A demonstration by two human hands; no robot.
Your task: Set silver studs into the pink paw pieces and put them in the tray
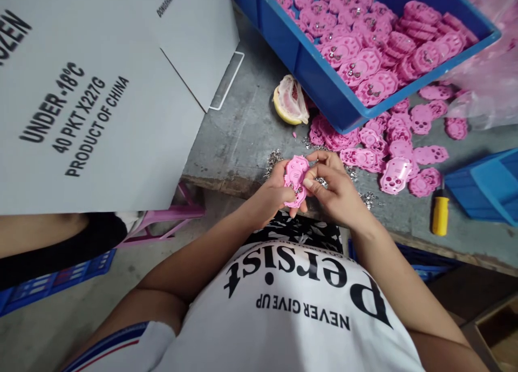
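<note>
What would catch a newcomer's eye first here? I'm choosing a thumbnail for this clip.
The mass of pink plastic parts filling the blue bin at the top right, with more spilled on the grey table. At centre, the left hand and right hand hold one pink part. A big printed cardboard box fills the left.
</note>
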